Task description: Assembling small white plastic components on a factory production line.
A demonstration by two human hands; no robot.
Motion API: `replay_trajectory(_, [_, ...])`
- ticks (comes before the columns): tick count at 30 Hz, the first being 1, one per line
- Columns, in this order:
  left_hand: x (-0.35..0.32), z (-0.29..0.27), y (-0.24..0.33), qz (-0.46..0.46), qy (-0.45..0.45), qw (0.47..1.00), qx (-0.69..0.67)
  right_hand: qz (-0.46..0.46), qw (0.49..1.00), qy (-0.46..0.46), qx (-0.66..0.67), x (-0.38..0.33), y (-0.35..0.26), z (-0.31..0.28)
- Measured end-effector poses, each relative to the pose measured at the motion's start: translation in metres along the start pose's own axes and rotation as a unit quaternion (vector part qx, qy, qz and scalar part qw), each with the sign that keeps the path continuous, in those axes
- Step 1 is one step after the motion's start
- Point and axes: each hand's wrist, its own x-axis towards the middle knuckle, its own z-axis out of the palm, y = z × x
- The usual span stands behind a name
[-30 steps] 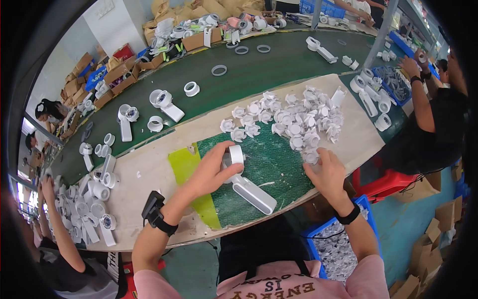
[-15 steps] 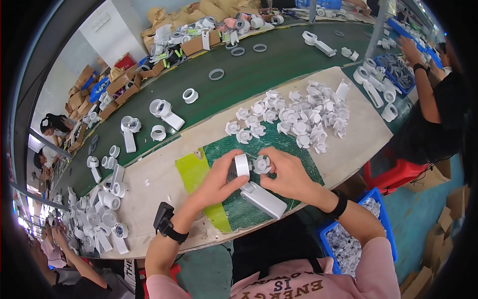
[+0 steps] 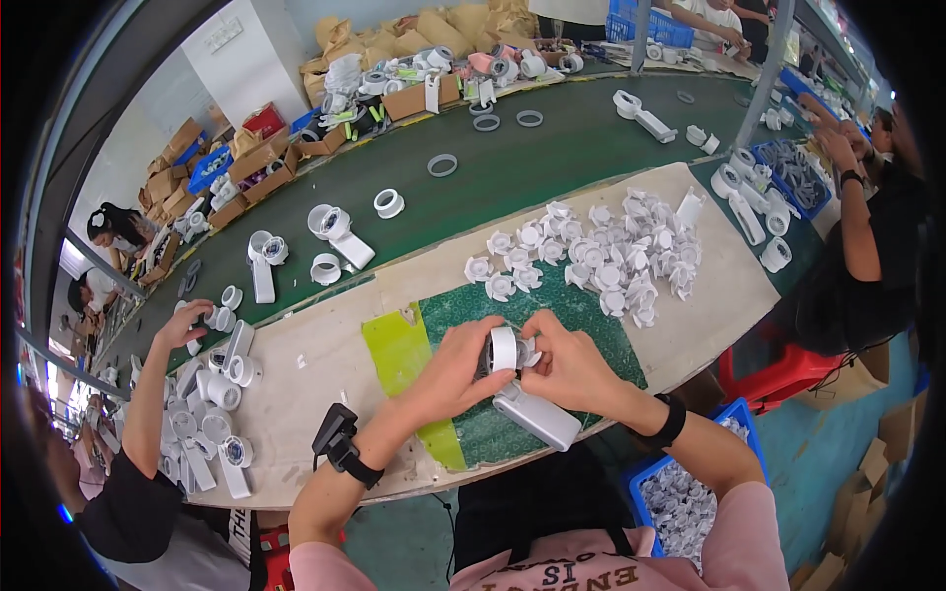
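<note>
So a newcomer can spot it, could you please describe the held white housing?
On the worktable lies a green mat. Over it, between the left hand and right hand, is the white housing. Unlike housings heaped leftward, it is in hand.

Blade wheel (image 3: 528, 352) held up to white handheld fan body (image 3: 537, 418)

From where I stood, the left hand (image 3: 461, 370) gripped the fan's round head, and the right hand (image 3: 575, 370) pinched the wheel at its side; fingers hid whether it was seated. The handle slanted over a green mat (image 3: 616, 345). Beyond lay a heap of white blade wheels (image 3: 641, 241). At left, a co-worker's hand (image 3: 183, 325) reached near the green conveyor belt (image 3: 394, 167).
</note>
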Motion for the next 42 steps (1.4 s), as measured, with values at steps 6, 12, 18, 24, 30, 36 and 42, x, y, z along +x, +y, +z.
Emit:
replay_trajectory(6, [0.002,0.002,0.0,-0.009,-0.013,1.0,-0.019,0.0,1.0,0.021,0.003,-0.001,-0.002,-0.003])
replay_trajectory(12, [0.001,0.001,0.002,-0.007,-0.017,1.0,-0.015,-0.008,1.0,0.014,0.021,0.0,-0.005,-0.002])
replay_trajectory(18, [0.0,0.004,0.003,0.015,0.022,0.999,-0.018,0.01,0.997,-0.005,0.07,-0.001,-0.005,-0.005])
replay_trajectory(24, [-0.001,0.005,0.004,0.036,0.026,0.999,-0.005,0.047,0.996,-0.034,0.075,-0.002,-0.013,-0.003])
replay_trajectory(30, [-0.003,0.006,0.003,0.039,0.032,0.999,-0.016,0.064,0.994,-0.029,0.082,-0.002,-0.009,-0.004])
replay_trajectory(36, [-0.001,0.003,0.003,0.049,0.03,0.998,-0.005,0.066,0.996,-0.021,0.063,0.0,-0.013,-0.005])
replay_trajectory(42, [-0.002,0.003,-0.001,0.053,0.027,0.998,0.006,0.074,0.994,-0.039,0.07,0.003,-0.008,-0.003])
